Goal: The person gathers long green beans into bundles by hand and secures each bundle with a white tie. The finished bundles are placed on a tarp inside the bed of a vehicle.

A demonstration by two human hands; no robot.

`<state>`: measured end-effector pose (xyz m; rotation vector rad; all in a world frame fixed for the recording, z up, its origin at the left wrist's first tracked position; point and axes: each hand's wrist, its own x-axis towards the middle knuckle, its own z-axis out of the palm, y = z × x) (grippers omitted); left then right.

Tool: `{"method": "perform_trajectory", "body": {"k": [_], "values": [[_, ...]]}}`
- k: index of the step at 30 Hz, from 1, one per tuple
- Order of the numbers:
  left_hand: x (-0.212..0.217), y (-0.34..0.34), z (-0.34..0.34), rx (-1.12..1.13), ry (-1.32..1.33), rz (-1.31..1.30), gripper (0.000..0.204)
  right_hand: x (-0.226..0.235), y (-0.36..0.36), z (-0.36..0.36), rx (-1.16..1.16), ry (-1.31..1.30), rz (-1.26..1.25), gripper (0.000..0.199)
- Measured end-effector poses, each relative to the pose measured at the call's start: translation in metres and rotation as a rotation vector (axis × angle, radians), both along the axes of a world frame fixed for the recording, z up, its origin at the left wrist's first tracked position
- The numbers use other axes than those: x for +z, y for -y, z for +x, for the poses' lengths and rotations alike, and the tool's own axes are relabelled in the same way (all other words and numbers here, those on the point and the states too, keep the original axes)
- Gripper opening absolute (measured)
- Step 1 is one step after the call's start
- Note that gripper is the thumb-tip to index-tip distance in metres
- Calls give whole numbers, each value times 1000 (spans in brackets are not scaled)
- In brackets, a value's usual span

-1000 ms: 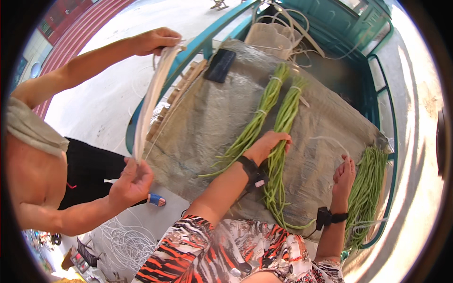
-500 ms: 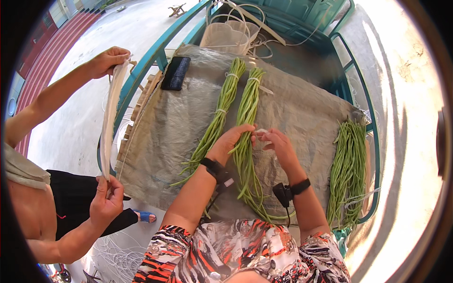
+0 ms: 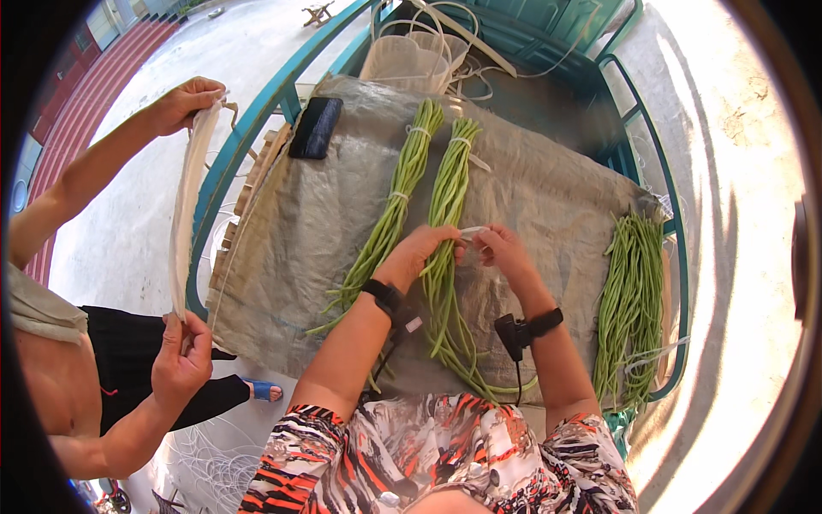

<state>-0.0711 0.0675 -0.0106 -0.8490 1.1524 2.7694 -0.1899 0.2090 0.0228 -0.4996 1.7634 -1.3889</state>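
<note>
A bundle of long green beans (image 3: 450,176), tied with a white band near its top, lies in front of me. My left hand (image 3: 421,254) is closed round its middle, the thumb on top. A short white strip (image 3: 471,230) stretches from there to my right hand (image 3: 505,252), whose fingers pinch its end just right of the beans. Close by on the left lies another bundle of long beans (image 3: 402,184), tied with white bands in two places. Part of the strip is hidden behind my left fingers.
A grey sheet (image 3: 539,193) covers the cart bed, inside a teal rail (image 3: 244,154). A larger bean pile (image 3: 632,308) lies right; a dark phone (image 3: 316,128) and pale baskets (image 3: 407,64) lie farther off. At left another person's hands (image 3: 182,360) hold a long pale strip (image 3: 190,206).
My right fingers have drawn together on the white strip, which now shows stretched between my hands. The other person's hands and pale strip have shifted slightly left.
</note>
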Motion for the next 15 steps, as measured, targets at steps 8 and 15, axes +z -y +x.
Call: {"method": "perform_trajectory", "body": {"k": [8, 15], "values": [[1, -8, -2, -45, -72, -286, 22, 42, 25, -2, 223, -599, 61, 27], [5, -18, -6, 199, -294, -209, 27, 61, 54, 38, 516, -998, -13, 29]]}}
